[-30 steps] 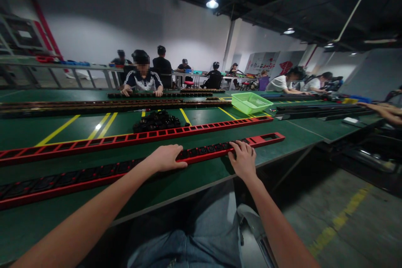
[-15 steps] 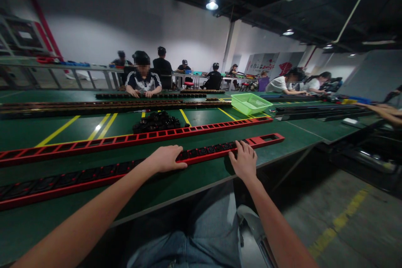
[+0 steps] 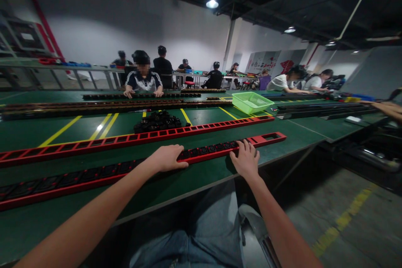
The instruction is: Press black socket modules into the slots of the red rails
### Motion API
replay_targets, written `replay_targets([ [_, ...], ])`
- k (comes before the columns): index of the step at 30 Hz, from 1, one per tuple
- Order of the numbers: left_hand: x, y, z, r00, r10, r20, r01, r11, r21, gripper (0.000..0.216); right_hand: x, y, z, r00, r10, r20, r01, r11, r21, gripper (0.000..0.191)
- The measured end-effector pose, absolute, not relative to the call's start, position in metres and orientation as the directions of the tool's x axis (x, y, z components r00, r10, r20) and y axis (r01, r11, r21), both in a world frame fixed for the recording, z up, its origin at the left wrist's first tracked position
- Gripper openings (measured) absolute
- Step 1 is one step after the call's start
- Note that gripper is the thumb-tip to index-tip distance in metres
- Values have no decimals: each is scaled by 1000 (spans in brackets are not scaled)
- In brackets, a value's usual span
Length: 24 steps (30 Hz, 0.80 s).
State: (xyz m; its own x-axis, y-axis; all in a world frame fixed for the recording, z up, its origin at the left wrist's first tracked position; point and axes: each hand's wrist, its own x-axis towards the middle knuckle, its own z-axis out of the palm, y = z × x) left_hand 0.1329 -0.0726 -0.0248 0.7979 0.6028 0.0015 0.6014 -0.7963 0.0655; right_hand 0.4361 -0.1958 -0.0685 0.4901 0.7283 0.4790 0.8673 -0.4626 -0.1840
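Observation:
In front of me a long red slotted frame [image 3: 272, 138] lies slantwise on the green table, its slots filled with a row of square black parts [image 3: 211, 149]. My left hand [image 3: 168, 158] is closed over the frame near the middle, thumb along the near side and fingers reaching across the top; its fingertips are partly hidden. Farther right, my right hand [image 3: 246, 160] grips the near edge by the end of the black row, with bent fingers on top and the thumb at the side. The frame's right end shows bare red with an oblong opening.
A second red slotted frame [image 3: 176, 132] lies behind, its slots without black parts. Beyond it are a heap of black parts [image 3: 157, 122], a light green basket [image 3: 252, 103] and long dark strips [image 3: 94, 105]. A co-worker [image 3: 143, 76] sits opposite; dark rails [image 3: 317, 111] lie right.
Both my hands keep their places on the red frame, apart from a slight shift of the view. Across the table, the co-worker's black strip has slid left and their hands have spread apart.

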Motion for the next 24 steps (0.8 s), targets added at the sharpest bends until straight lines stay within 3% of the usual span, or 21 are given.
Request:
replay_targets([
  [3, 133, -72, -26, 799, 602, 5, 600, -797, 75, 56, 436, -196, -64, 486, 747, 453, 869, -469, -160, 52],
  [8, 133, -74, -24, 798, 603, 2, 600, -795, 86, 57, 432, -197, -57, 406, 788, 463, 892, -452, -12, 52],
  [14, 106, -48, -8, 797, 602, -51, 598, -775, 207, 55, 426, -172, -31, 266, 852, 450, 946, -320, 45, 41],
  [19, 14, 21, -1, 682, 728, 70, 731, -682, -20, 63, 409, -100, -4, -39, 942, 335, 999, 29, 36, 57],
  [24, -116, 68, -1, 408, 900, -156, 889, -430, -158, 87, 406, -15, 7, -243, 966, 89, 969, 238, 65, 72],
])
